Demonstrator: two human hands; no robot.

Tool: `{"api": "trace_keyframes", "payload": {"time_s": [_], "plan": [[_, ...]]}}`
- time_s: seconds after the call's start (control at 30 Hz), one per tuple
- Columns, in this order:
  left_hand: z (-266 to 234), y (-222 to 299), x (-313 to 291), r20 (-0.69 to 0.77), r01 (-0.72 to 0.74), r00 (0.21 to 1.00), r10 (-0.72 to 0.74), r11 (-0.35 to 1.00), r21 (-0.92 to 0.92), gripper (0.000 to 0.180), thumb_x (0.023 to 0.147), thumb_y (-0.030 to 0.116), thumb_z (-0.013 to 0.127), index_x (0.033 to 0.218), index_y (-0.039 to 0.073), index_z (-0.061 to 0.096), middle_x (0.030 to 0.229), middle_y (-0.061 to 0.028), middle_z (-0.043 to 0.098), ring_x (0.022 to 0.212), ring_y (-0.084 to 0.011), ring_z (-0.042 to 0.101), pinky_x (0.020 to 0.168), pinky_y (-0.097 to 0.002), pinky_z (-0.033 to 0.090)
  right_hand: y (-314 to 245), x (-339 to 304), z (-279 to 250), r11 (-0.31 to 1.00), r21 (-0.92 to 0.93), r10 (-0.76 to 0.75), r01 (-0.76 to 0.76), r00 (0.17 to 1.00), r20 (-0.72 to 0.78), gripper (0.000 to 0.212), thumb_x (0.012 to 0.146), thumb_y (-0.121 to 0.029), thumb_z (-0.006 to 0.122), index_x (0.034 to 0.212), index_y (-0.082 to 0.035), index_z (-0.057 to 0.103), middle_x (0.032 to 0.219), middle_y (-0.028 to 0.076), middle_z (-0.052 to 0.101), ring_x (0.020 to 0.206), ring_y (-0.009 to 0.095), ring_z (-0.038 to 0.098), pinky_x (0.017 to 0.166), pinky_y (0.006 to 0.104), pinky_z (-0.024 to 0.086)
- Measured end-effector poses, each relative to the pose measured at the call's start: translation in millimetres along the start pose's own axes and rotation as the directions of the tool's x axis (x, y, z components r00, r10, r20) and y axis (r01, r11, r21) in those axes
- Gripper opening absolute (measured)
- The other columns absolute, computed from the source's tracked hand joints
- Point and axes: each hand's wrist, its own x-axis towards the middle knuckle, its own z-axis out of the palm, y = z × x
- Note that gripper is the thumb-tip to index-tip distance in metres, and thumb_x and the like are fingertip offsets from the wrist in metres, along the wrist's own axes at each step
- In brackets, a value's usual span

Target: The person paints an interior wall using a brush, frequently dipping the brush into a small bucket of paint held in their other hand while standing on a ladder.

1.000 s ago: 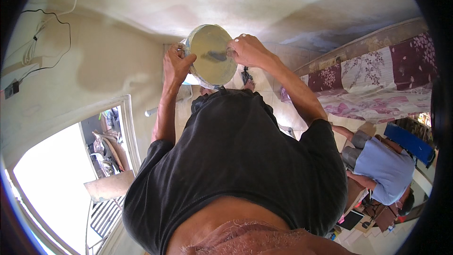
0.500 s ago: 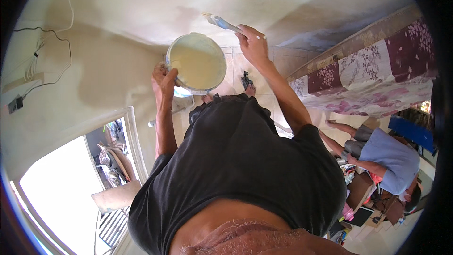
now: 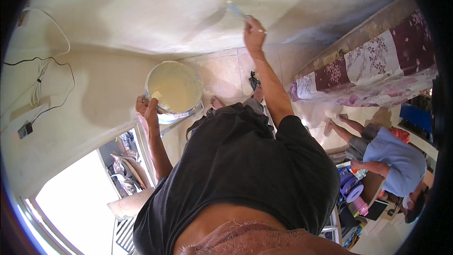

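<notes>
In my left hand [image 3: 148, 106] is the rim of a round bucket [image 3: 173, 87], its thumb over the edge and its fingers wrapped outside. Pale cream paint covers the inside of the bucket. My right hand [image 3: 255, 34] is stretched far forward, closed around the handle of a paintbrush [image 3: 238, 10]. The brush's bristle end meets the pale wall [image 3: 179, 14], or comes very close to it; the brush is somewhat blurred. White spots of paint show on the right hand's knuckles.
A bed or ledge with a maroon and white floral cloth [image 3: 368, 59] runs along the right. Another person in a blue shirt [image 3: 394, 158] bends among boxes at the lower right. Cables [image 3: 42, 82] hang on the left wall, above a bright doorway [image 3: 75, 198]. Tiled floor [image 3: 219, 73] lies below.
My right hand has carried the paintbrush forward and up to the wall. The bucket in my left hand sits lower and further left. The other person's arms have shifted.
</notes>
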Motion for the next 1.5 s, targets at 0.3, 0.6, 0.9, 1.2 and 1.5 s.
{"api": "trace_keyframes", "payload": {"time_s": [0.3,0.6,0.9,1.2,1.5], "plan": [[-17,-22,14,0.054,0.032,0.998,-0.026,0.993,-0.112,0.017,0.074,0.011,0.064,0.087,0.003,0.056,0.066,0.0022,0.044,0.054,-0.0086,0.044,0.046,-0.0260,0.040,55,7,-62,0.860,0.189,0.510,-0.474,0.808,-0.296,0.027,0.091,-0.005,0.062,0.114,0.008,0.064,0.097,0.024,0.069,0.081,0.032,0.068,0.080,0.0387,0.054],[-30,-15,15,0.123,0.049,0.992,-0.030,0.986,-0.162,0.015,0.077,0.006,0.061,0.089,0.003,0.053,0.070,0.0006,0.049,0.055,-0.0075,0.046,0.047,-0.0233,0.039,-92,-71,68,0.868,0.325,0.382,-0.375,0.923,0.045,0.027,0.083,0.001,0.063,0.110,0.002,0.066,0.099,0.021,0.070,0.089,0.037,0.069,0.080,0.0417,0.055],[-26,-15,7,0.070,0.032,0.997,-0.023,0.991,-0.128,0.018,0.075,0.008,0.062,0.088,0.003,0.051,0.070,-0.0001,0.050,0.053,-0.0085,0.044,0.045,-0.0244,0.037,-39,-28,36,0.989,0.099,0.113,-0.113,0.994,0.009,0.021,0.085,-0.007,0.066,0.105,-0.007,0.069,0.104,0.013,0.071,0.093,0.032,0.068,0.078,0.0415,0.055],[-8,-7,-7,0.052,0.060,0.997,-0.050,0.976,-0.210,0.019,0.074,0.008,0.064,0.087,0.003,0.052,0.065,0.0008,0.049,0.049,-0.0079,0.042,0.043,-0.0242,0.033,104,25,-90,0.881,-0.031,0.431,-0.472,0.828,-0.357,0.023,0.084,-0.006,0.065,0.106,0.000,0.069,0.103,0.021,0.070,0.096,0.037,0.067,0.086,0.0415,0.053],[1,17,-6,0.120,0.025,0.993,-0.005,0.986,-0.164,0.018,0.075,0.010,0.063,0.086,0.003,0.050,0.061,0.0015,0.046,0.048,-0.0073,0.041,0.042,-0.0239,0.031,-30,-28,14,0.910,0.095,0.414,-0.403,0.889,-0.196,0.027,0.087,-0.007,0.062,0.112,0.001,0.067,0.107,0.023,0.069,0.100,0.039,0.066,0.089,0.0438,0.052]]}}
